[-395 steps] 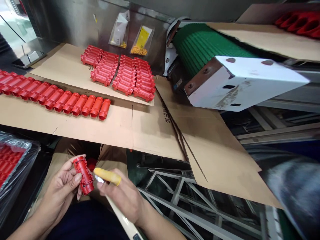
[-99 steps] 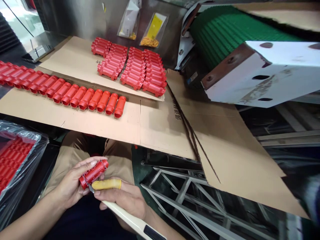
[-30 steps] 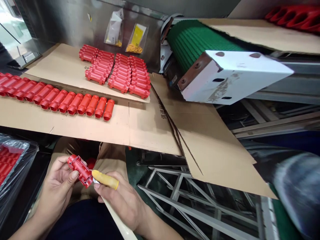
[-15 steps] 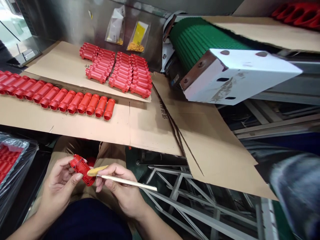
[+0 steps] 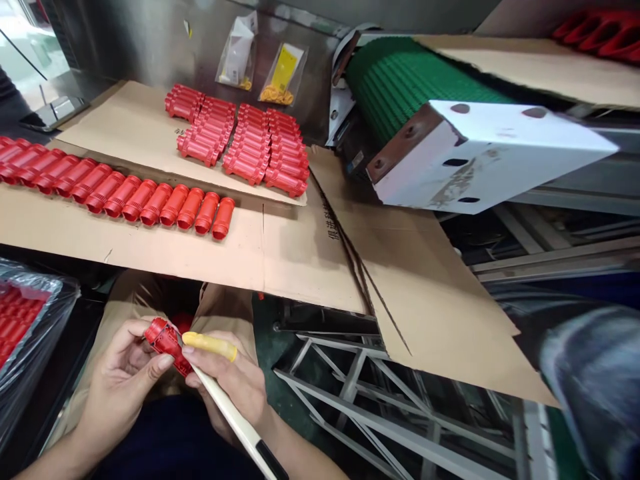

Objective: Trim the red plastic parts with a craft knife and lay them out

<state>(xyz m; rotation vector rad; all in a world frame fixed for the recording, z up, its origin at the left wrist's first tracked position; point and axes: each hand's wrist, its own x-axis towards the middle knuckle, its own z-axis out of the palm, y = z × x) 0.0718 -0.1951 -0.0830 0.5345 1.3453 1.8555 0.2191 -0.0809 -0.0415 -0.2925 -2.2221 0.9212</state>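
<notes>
My left hand (image 5: 123, 373) grips a red ribbed plastic tube (image 5: 169, 341) at its left side, thumb along the near face. The tube is tilted above my lap. Closed around a slim tool with a pale handle (image 5: 225, 407) and a black end section is my right hand (image 5: 235, 380). A yellow finger cot (image 5: 210, 343) covers one fingertip of that hand. The tool's tip end meets the right part of the tube, but my fingers partly hide it, so I cannot tell its exact kind.
A row of red tubes (image 5: 145, 200) lies on the cardboard (image 5: 300, 260), with stacked red tubes (image 5: 245, 143) behind. Two plastic bags hang nearby, one with yellow finger cots (image 5: 277, 95). A green conveyor belt (image 5: 415, 80) stands right; a lined crate (image 5: 55, 300) of red parts sits left.
The tool has swung from nearly level to steeply slanted, its handle end now lower and nearer me. My right hand has rolled over and closed in on the tube, which is turned slightly.
</notes>
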